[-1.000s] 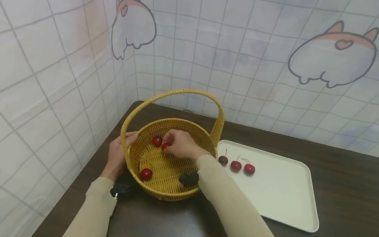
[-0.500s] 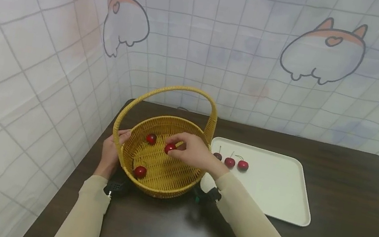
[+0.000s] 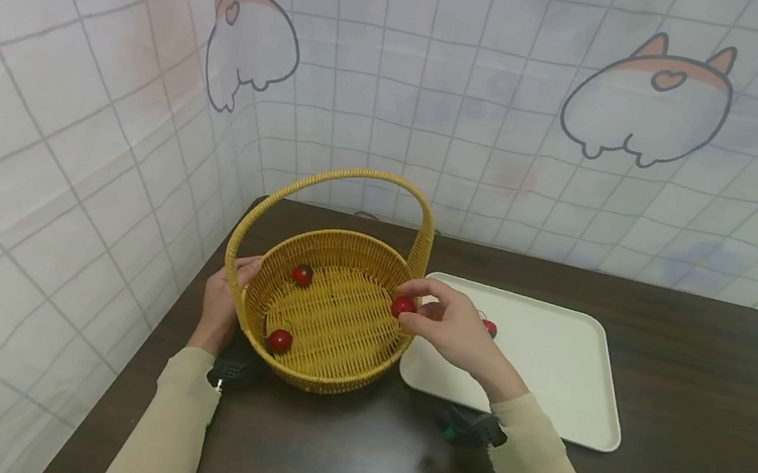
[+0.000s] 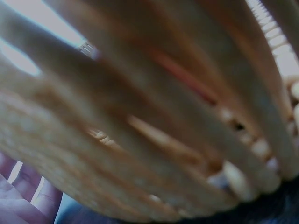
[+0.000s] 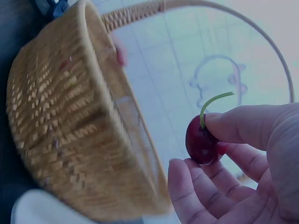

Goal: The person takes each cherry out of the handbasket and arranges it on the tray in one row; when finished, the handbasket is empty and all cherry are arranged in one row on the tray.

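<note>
- The left hand point(image 3: 222, 304) is touching the basket point(image 3: 322, 385) along its outer left wall, fingers lying fairly straight.
- Inside, one red cherry point(image 3: 280, 341) is lying toward the near left wall, another cherry point(image 3: 301, 274) toward the far left.
- The held cherry point(image 3: 403, 307), green-stemmed, is hanging by the basket's right rim.
- The right hand point(image 3: 455, 330) is pinching it between thumb and fingers.
- Behind that hand, a partly hidden cherry point(image 3: 489, 329) is resting on the white tray point(image 3: 567, 380), which is lying on the desk point(image 3: 694, 393).

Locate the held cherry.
In the head view, the held cherry is pinched in the right hand, seen against the right side of the yellow basket, near the white tray.
</note>
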A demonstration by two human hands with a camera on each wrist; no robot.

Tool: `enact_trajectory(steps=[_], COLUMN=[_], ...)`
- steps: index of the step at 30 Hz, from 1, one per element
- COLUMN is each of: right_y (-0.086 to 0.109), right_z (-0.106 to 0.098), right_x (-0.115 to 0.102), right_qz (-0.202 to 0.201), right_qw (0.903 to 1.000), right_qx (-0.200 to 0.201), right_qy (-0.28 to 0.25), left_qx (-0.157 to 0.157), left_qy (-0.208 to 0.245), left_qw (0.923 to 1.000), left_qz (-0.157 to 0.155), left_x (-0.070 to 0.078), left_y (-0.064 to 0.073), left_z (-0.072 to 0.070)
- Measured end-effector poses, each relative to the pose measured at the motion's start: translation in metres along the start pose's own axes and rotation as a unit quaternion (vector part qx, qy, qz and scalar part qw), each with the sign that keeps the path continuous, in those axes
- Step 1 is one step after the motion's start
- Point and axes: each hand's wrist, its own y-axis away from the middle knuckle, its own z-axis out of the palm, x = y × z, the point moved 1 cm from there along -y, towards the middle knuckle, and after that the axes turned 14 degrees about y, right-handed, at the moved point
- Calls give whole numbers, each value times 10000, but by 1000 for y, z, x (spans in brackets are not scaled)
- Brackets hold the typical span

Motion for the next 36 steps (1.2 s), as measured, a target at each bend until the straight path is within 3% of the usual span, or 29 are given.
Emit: enact_trajectory(steps=[5,16,24,36], right_y=[11,27,31,40], right_z=[-16,-46,-62,-76], right_x=[26,75,89,105], right_qz=[398,1123,1252,1521], right_qw=[9986,9919,9875,9773], right_qx=[294,549,767,1063], right_qy=[-210,238,575,1019], left_qx=[-14,23,-7,14], left_qy=[-6,-112,40,-113], left_qw=[10000,9999,9999,9997], left_qz=[-45,-78,-117,-217], left_x=[-1,-2,-2,-2], left_y=[0,1,-2,-2], left_z=[-1,-1,0,-1])
